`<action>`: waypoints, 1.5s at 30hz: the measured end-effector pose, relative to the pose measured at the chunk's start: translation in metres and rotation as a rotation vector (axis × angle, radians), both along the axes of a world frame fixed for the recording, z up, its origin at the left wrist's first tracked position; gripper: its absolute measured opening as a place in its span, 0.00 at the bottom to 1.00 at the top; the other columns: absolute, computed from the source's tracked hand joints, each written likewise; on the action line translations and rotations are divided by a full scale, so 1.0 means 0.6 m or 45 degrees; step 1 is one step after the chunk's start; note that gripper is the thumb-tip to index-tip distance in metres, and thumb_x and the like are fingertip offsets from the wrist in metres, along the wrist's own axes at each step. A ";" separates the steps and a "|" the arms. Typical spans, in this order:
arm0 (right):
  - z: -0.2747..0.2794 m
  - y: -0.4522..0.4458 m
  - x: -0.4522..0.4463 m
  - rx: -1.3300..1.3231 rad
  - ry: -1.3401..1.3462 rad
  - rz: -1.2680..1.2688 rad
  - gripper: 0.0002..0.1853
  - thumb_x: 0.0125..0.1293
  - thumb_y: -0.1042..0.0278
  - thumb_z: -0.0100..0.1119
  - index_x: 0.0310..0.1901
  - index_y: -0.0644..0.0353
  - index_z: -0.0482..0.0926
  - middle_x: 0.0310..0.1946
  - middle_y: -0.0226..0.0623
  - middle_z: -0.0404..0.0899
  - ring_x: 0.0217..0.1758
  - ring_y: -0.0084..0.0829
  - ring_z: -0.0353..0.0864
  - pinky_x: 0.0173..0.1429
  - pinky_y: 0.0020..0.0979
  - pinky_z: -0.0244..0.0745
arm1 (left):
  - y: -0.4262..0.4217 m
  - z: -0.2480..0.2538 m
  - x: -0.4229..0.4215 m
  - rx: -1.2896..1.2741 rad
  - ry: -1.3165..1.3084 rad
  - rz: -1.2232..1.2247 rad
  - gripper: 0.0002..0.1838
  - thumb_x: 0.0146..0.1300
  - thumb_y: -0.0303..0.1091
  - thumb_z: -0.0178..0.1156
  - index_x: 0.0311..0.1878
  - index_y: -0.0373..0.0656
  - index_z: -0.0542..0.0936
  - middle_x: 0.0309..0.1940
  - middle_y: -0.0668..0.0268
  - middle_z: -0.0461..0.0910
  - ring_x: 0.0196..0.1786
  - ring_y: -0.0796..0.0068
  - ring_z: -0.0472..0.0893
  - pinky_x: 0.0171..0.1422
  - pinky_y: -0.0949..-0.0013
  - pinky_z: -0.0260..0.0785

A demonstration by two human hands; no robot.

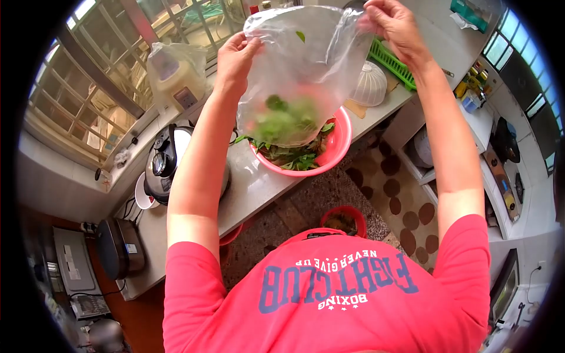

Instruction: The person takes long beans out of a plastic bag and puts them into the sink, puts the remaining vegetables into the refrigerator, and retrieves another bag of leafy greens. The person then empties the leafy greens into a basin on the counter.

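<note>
A clear plastic bag (306,65) hangs stretched between my two hands over the counter. My left hand (238,56) pinches its upper left edge, and my right hand (394,29) grips its upper right corner. Green leaves (282,120) lie in the lower part of the bag, blurred by motion. One small leaf (301,36) clings near the top. Below and partly behind the bag stands a pink basin (338,144), with leafy greens (294,159) inside it. The bag hides the back of the basin.
Right of the bag are a white mesh dome (369,85) and a green basket (393,63). A black and silver cooker (168,156) stands left on the counter (253,194), near a bagged jug (176,79). A red bucket (347,219) sits on the floor.
</note>
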State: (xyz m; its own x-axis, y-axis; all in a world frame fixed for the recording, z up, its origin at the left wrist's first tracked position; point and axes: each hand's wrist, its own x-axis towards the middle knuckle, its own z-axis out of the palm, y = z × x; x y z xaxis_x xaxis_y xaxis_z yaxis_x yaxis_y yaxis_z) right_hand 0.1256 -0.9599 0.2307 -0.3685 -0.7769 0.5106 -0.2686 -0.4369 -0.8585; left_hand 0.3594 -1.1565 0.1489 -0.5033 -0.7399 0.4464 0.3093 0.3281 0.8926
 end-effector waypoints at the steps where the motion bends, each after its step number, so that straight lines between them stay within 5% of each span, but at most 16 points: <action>1: 0.012 0.010 0.008 -0.105 -0.093 0.002 0.02 0.70 0.75 0.52 0.40 0.61 0.74 0.28 0.32 0.78 0.29 0.26 0.81 0.35 0.28 0.82 | 0.007 0.011 0.002 0.019 0.127 -0.008 0.14 0.62 0.32 0.62 0.49 0.36 0.79 0.36 0.67 0.82 0.37 0.83 0.78 0.42 0.78 0.69; 8: 0.031 0.026 0.002 -0.107 0.016 -0.147 0.01 0.69 0.74 0.53 0.39 0.60 0.74 0.29 0.30 0.76 0.29 0.23 0.79 0.35 0.24 0.80 | 0.015 -0.002 0.005 0.108 0.147 -0.059 0.15 0.63 0.31 0.60 0.52 0.39 0.78 0.38 0.67 0.82 0.38 0.83 0.78 0.40 0.79 0.69; 11: 0.042 0.041 -0.004 -0.214 0.026 -0.146 0.03 0.69 0.73 0.53 0.40 0.62 0.73 0.30 0.32 0.77 0.30 0.24 0.80 0.36 0.25 0.80 | 0.071 0.037 0.010 0.262 0.222 -0.073 0.16 0.64 0.32 0.60 0.54 0.42 0.77 0.36 0.70 0.82 0.30 0.88 0.74 0.28 0.84 0.62; 15: 0.065 0.064 -0.009 -0.385 -0.129 0.050 0.08 0.69 0.71 0.56 0.45 0.62 0.71 0.31 0.34 0.78 0.31 0.26 0.81 0.36 0.27 0.81 | 0.068 0.055 0.005 0.110 0.177 -0.182 0.15 0.64 0.33 0.59 0.53 0.43 0.77 0.38 0.70 0.81 0.35 0.85 0.77 0.33 0.81 0.68; 16: 0.056 0.066 -0.033 -0.396 -0.117 0.047 0.08 0.69 0.71 0.56 0.45 0.62 0.71 0.31 0.34 0.78 0.31 0.26 0.81 0.36 0.27 0.81 | 0.078 0.055 0.008 0.098 0.187 -0.188 0.15 0.64 0.33 0.59 0.53 0.43 0.77 0.38 0.70 0.81 0.35 0.85 0.77 0.33 0.81 0.68; 18: 0.023 0.065 -0.095 -0.217 -0.059 -0.030 0.06 0.69 0.72 0.54 0.44 0.63 0.76 0.36 0.32 0.79 0.39 0.26 0.82 0.49 0.31 0.82 | 0.105 0.050 0.018 0.235 0.074 -0.204 0.16 0.67 0.32 0.54 0.57 0.40 0.73 0.46 0.63 0.80 0.44 0.72 0.81 0.48 0.64 0.77; 24: -0.055 0.181 -0.022 -0.257 -0.334 -0.060 0.05 0.69 0.73 0.53 0.44 0.63 0.75 0.30 0.30 0.77 0.32 0.23 0.80 0.44 0.29 0.81 | 0.195 -0.002 0.037 0.392 0.150 -0.404 0.16 0.68 0.29 0.52 0.58 0.38 0.73 0.46 0.64 0.80 0.45 0.75 0.80 0.48 0.71 0.74; 27: -0.095 0.239 -0.014 -0.304 -0.471 -0.060 0.06 0.70 0.73 0.53 0.45 0.63 0.74 0.32 0.32 0.78 0.34 0.25 0.81 0.47 0.32 0.82 | 0.239 -0.008 0.043 0.328 -0.080 -0.374 0.16 0.67 0.35 0.56 0.56 0.42 0.75 0.37 0.74 0.79 0.34 0.90 0.74 0.32 0.85 0.61; 32: -0.171 0.332 -0.009 -0.377 -0.688 -0.140 0.11 0.72 0.63 0.52 0.48 0.60 0.74 0.38 0.31 0.78 0.41 0.27 0.80 0.49 0.34 0.78 | 0.338 0.009 0.038 0.505 0.035 -0.510 0.13 0.69 0.34 0.54 0.52 0.38 0.77 0.36 0.71 0.79 0.34 0.85 0.76 0.38 0.79 0.70; 35: -0.289 0.397 0.003 -0.161 -0.771 -0.263 0.12 0.73 0.59 0.51 0.48 0.58 0.74 0.35 0.29 0.77 0.37 0.25 0.78 0.45 0.32 0.78 | 0.365 -0.037 0.030 0.855 0.215 -0.504 0.13 0.70 0.30 0.51 0.55 0.38 0.75 0.43 0.65 0.79 0.39 0.74 0.79 0.43 0.68 0.74; 39: -0.490 0.511 0.076 0.641 -0.644 -0.463 0.06 0.68 0.67 0.56 0.42 0.58 0.74 0.30 0.27 0.74 0.29 0.18 0.75 0.33 0.23 0.74 | 0.392 -0.087 0.026 1.037 0.458 -0.413 0.15 0.71 0.29 0.46 0.58 0.38 0.73 0.49 0.64 0.77 0.48 0.70 0.77 0.49 0.65 0.72; 41: -0.547 0.557 0.135 0.931 -0.676 -0.363 0.06 0.68 0.67 0.56 0.40 0.61 0.76 0.29 0.29 0.76 0.31 0.21 0.77 0.35 0.24 0.77 | 0.413 -0.100 0.036 1.122 0.458 -0.361 0.17 0.74 0.32 0.43 0.62 0.41 0.70 0.53 0.62 0.75 0.51 0.66 0.76 0.54 0.60 0.72; 45: -0.559 0.582 0.217 0.906 -1.114 -0.051 0.08 0.69 0.68 0.54 0.45 0.62 0.75 0.37 0.35 0.78 0.39 0.27 0.79 0.44 0.28 0.78 | 0.438 -0.150 0.056 1.262 0.505 -0.280 0.18 0.76 0.39 0.41 0.65 0.48 0.67 0.56 0.61 0.73 0.53 0.60 0.76 0.58 0.51 0.72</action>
